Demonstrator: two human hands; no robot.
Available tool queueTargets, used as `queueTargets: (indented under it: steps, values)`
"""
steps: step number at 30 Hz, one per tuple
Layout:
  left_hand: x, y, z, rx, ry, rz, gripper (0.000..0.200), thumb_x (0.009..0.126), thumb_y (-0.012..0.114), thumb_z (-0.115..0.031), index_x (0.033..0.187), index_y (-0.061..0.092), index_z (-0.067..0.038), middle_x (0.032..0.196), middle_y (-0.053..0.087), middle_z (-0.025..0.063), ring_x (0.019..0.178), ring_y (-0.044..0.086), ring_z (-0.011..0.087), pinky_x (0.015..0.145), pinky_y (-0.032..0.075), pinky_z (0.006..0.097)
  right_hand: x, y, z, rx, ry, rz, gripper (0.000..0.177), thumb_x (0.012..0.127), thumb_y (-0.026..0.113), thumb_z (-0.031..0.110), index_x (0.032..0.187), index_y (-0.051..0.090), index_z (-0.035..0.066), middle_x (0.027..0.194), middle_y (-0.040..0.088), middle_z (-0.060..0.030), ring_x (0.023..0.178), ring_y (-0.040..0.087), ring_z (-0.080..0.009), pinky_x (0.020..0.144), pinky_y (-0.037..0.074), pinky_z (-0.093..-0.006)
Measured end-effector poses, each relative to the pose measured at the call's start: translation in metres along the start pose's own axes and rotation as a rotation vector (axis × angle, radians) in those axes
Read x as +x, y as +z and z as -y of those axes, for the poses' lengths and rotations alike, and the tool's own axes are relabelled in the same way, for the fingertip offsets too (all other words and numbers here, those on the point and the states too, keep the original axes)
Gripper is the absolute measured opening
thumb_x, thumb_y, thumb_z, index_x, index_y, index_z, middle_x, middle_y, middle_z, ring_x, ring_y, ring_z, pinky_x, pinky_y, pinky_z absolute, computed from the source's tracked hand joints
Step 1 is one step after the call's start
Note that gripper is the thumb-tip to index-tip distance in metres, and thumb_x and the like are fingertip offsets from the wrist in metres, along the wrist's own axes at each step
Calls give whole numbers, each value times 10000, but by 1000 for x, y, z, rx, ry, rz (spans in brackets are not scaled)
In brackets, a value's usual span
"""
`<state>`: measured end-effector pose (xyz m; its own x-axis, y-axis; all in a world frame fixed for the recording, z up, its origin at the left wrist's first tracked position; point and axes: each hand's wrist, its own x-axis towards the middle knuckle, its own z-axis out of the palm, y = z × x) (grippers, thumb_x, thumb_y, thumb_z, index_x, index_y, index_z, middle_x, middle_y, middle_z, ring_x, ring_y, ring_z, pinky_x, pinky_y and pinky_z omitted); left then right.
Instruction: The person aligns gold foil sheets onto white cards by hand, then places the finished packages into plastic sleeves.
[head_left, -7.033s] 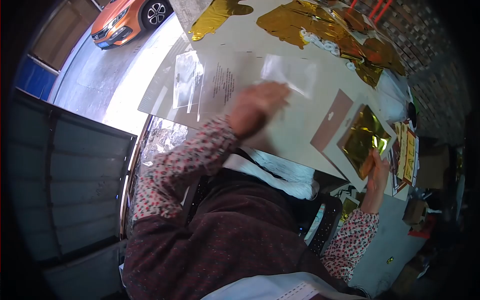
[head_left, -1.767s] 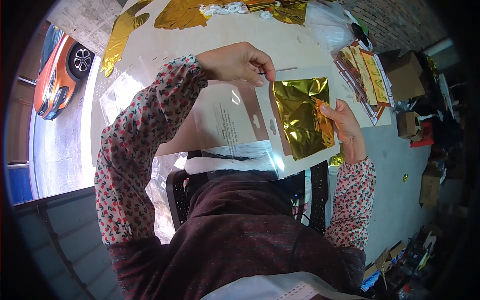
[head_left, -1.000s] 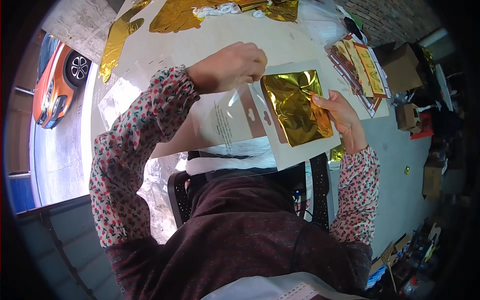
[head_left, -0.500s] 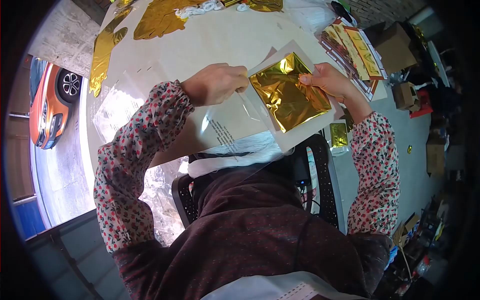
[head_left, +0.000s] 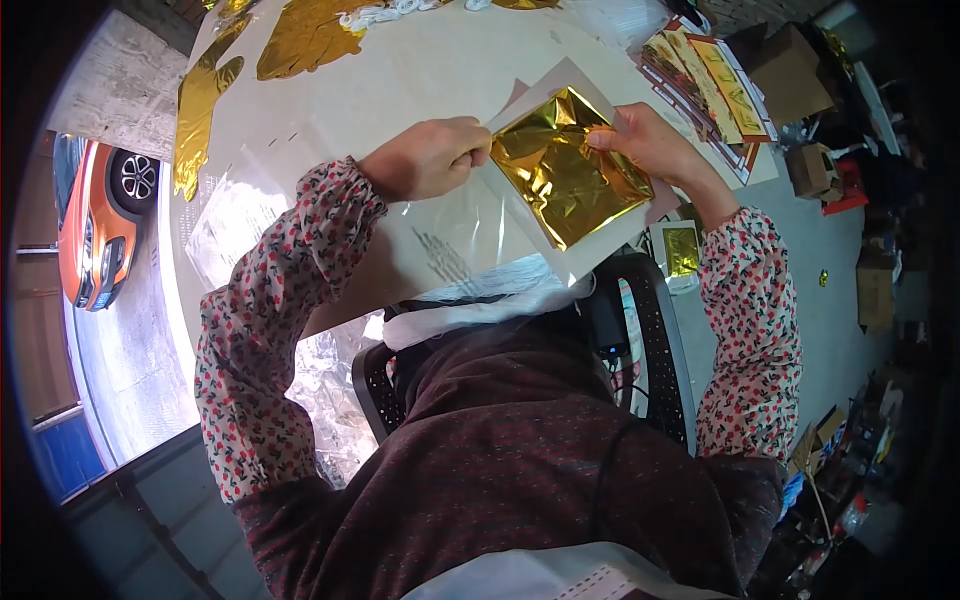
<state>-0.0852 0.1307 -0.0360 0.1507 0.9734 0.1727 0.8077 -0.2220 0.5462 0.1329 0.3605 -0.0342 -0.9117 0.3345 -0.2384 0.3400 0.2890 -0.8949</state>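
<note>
Hands [head_left: 655,145] flank gold foil [head_left: 572,168], its long axis slanting down rightward.

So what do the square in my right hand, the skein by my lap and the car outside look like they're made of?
Folded square: probably metallised plastic film, shiny gold; it creases and mirrors light.
Skein: white thread or yarn, fibre unclear; fine strands show.
Car: likely painted metal, glossy orange; its body has smooth highlights.
</note>
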Motion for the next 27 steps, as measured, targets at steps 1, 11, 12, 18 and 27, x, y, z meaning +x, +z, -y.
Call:
queueTargets:
  steps: [1,11,12,18,27]
  values:
    - [3,1,3,33,7,-20,79,815,498,21,882,535,0,848,549,145,772,577,332,697,467,408,0,0,0,8,-8,-10,267,928,683,154,1114,677,-36,925,702,-39,808,623,-96,749,523,-287]
    - [13,-16,-10,86,-86,45,184,817,674,-133,926,577,-21,927,540,124,821,569,282,750,463,370,5,-2,9,-43,-66,-54,274,934,675,186,1090,681,-39,910,706,-52,811,626,-104,763,516,-293]
    - [13,-15,-12,78,-72,51,222,810,711,-162,924,579,-24,932,537,120,817,567,278,750,462,368,5,-2,7,-35,-66,-54,276,934,675,188,1089,681,-40,909,707,-53,810,627,-105,762,516,-292]
    - [16,-13,-11,-22,1,129,278,756,782,-177,887,580,-37,924,581,114,855,609,309,738,471,403,2,2,7,-90,-105,-79,270,935,671,192,1070,686,-41,881,709,-50,785,628,-105,747,516,-292]
    - [13,3,-40,-12,-70,155,128,848,682,-128,914,622,-36,972,600,122,909,619,297,791,488,402,0,4,11,-74,-99,-109,268,937,670,198,1046,687,-45,866,708,-51,768,626,-100,730,519,-294]
